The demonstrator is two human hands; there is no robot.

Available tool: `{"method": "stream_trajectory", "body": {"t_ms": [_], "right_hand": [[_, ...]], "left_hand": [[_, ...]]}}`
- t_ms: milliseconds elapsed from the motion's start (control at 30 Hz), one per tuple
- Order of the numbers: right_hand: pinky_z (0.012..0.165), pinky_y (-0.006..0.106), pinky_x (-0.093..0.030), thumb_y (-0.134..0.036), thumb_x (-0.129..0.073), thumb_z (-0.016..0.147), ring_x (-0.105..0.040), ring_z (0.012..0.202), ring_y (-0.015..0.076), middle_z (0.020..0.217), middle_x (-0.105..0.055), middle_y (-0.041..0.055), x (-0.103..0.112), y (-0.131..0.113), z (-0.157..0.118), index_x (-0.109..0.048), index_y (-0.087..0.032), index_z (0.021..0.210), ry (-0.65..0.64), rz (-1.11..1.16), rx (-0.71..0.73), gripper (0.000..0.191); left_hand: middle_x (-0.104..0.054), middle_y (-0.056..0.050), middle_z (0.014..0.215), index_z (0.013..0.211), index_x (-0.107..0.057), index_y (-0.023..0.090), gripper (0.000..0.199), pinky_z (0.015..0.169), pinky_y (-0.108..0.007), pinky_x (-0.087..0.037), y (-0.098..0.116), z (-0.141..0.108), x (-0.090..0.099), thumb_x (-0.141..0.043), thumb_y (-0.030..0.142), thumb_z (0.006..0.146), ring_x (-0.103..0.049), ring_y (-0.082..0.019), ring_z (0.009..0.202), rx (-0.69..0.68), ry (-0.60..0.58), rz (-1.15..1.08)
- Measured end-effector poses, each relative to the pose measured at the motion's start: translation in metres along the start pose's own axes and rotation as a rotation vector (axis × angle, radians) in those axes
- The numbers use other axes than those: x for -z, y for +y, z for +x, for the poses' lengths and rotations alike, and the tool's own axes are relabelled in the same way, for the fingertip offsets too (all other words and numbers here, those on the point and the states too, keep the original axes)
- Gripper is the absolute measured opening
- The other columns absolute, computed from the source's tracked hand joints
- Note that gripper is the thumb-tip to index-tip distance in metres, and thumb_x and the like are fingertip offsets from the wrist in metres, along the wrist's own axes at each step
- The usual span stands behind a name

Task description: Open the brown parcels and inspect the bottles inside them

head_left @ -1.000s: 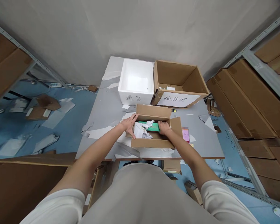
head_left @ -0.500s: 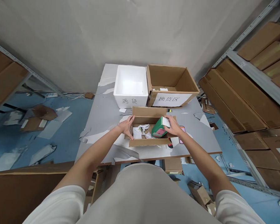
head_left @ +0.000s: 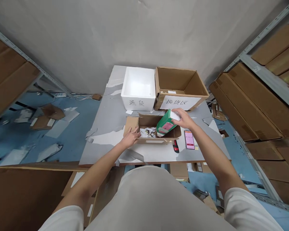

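On the table stands an open cardboard box (head_left: 154, 141) with its flaps folded out and crumpled printed paper (head_left: 148, 132) inside. My left hand (head_left: 131, 137) rests at the box's left near corner, against the left flap (head_left: 130, 123), fingers spread. A green carton (head_left: 167, 123) with a pink panel and a white end leans up out of the right part of the box, its lower end still within the walls. My right hand (head_left: 185, 118) grips the carton by its upper white end; the fingers behind it are partly hidden.
Behind stand a white foam bin (head_left: 138, 104) and a larger labelled cardboard box (head_left: 180, 102). A red and black cutter (head_left: 175, 146) and a lit phone (head_left: 189, 140) lie at the right. Shelves with cartons (head_left: 245, 106) flank the right side; packaging scraps (head_left: 54, 125) litter the floor.
My right hand has lifted the green carton slightly up and away. The box has tilted or turned, its left flap now folded outward. My left hand has slid nearer along the left end.
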State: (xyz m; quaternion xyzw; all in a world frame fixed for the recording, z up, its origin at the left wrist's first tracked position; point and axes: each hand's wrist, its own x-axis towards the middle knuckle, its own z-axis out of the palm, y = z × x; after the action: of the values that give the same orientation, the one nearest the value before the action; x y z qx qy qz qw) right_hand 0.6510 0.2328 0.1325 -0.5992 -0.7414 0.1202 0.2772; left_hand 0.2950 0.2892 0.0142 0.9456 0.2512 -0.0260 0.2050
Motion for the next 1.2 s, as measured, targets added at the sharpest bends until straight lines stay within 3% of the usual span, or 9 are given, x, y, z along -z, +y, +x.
{"method": "stream_trajectory", "body": {"t_ms": [233, 433, 533, 633, 800, 967, 1033, 1100, 1200], "right_hand": [[0.089, 0.044, -0.046, -0.039, -0.068, 0.071, -0.058, 0.102, 0.0258, 0.111, -0.061, 0.0069, 0.084, -0.037, 0.015, -0.057, -0.023, 0.115, 0.238, -0.046, 0.142, 0.048], [0.085, 0.043, -0.048, -0.034, -0.072, 0.07, -0.058, 0.1, 0.0253, 0.109, -0.06, 0.0079, 0.148, -0.1, -0.031, -0.056, -0.025, 0.119, 0.245, -0.058, 0.25, 0.052], [0.084, 0.041, -0.05, -0.036, -0.07, 0.073, -0.058, 0.102, 0.0256, 0.114, -0.057, 0.0099, 0.115, -0.116, -0.062, -0.055, -0.025, 0.119, 0.077, -0.046, 0.224, 0.05], [0.084, 0.038, -0.051, -0.033, -0.066, 0.077, -0.057, 0.104, 0.025, 0.115, -0.055, 0.0122, 0.046, -0.113, -0.084, -0.053, -0.023, 0.121, -0.101, 0.018, 0.166, 0.047], [0.088, 0.041, -0.049, -0.029, -0.066, 0.074, -0.055, 0.104, 0.0263, 0.112, -0.056, 0.0126, -0.067, -0.083, -0.092, -0.055, -0.022, 0.119, -0.148, 0.131, 0.094, 0.047], [0.093, 0.042, -0.045, -0.026, -0.065, 0.071, -0.055, 0.105, 0.0252, 0.112, -0.057, 0.0104, -0.119, -0.056, -0.087, -0.054, -0.022, 0.117, 0.064, 0.321, -0.155, 0.047], [0.093, 0.042, -0.045, -0.027, -0.065, 0.07, -0.056, 0.103, 0.0236, 0.111, -0.058, 0.0092, -0.129, -0.049, -0.089, -0.052, -0.021, 0.116, 0.202, 0.447, -0.333, 0.048], [0.093, 0.04, -0.045, -0.028, -0.064, 0.069, -0.056, 0.102, 0.0219, 0.109, -0.058, 0.0081, -0.138, -0.046, -0.094, -0.05, -0.021, 0.115, 0.299, 0.61, -0.459, 0.048], [0.091, 0.038, -0.046, -0.032, -0.063, 0.07, -0.059, 0.098, 0.0195, 0.106, -0.059, 0.0063, -0.15, -0.05, -0.105, -0.047, -0.022, 0.114, 0.414, 0.86, -0.615, 0.048]], "left_hand": [[-0.061, -0.012, 0.126, 0.113, -0.063, 0.017, 0.044, 0.109, -0.061, -0.02, -0.016, 0.023, -0.008, -0.042, 0.003, 0.076, -0.027, -0.03, 0.14, 0.038, 0.049, 0.043], [-0.06, -0.013, 0.127, 0.112, -0.063, 0.018, 0.046, 0.109, -0.064, -0.015, -0.031, 0.046, -0.003, -0.041, 0.002, 0.075, -0.03, -0.028, 0.139, 0.121, 0.136, 0.041], [-0.059, -0.011, 0.129, 0.114, -0.061, 0.02, 0.044, 0.11, -0.063, -0.014, -0.036, 0.051, -0.005, -0.045, 0.007, 0.075, -0.031, -0.028, 0.138, 0.148, 0.188, -0.008], [-0.054, -0.012, 0.135, 0.121, -0.056, 0.02, 0.04, 0.111, -0.06, -0.016, -0.036, 0.052, -0.006, -0.047, 0.019, 0.082, -0.034, -0.028, 0.137, 0.214, 0.302, -0.095], [-0.043, -0.016, 0.144, 0.135, -0.042, 0.016, 0.053, 0.112, -0.058, -0.016, -0.009, 0.022, -0.013, -0.052, 0.03, 0.084, -0.029, -0.03, 0.139, 0.309, 0.535, -0.275], [-0.035, -0.017, 0.146, 0.136, -0.035, 0.022, 0.077, 0.111, -0.052, -0.028, 0.063, -0.05, -0.069, -0.07, 0.047, 0.072, -0.031, -0.031, 0.138, 0.752, 0.878, -0.969], [-0.048, -0.017, 0.135, 0.13, -0.041, 0.024, 0.076, 0.103, -0.054, -0.038, 0.087, -0.066, -0.091, -0.074, 0.053, 0.067, -0.045, -0.032, 0.128, 0.886, 0.619, -1.495], [-0.055, -0.017, 0.127, 0.122, -0.047, 0.022, 0.078, 0.098, -0.053, -0.042, 0.1, -0.067, -0.1, -0.08, 0.053, 0.058, -0.053, -0.033, 0.12, 0.813, 0.467, -1.853], [-0.054, -0.012, 0.129, 0.119, -0.046, 0.025, 0.082, 0.096, -0.046, -0.045, 0.104, -0.049, -0.092, -0.085, 0.046, 0.05, -0.053, -0.029, 0.119, 0.679, 0.651, -1.939]]}}
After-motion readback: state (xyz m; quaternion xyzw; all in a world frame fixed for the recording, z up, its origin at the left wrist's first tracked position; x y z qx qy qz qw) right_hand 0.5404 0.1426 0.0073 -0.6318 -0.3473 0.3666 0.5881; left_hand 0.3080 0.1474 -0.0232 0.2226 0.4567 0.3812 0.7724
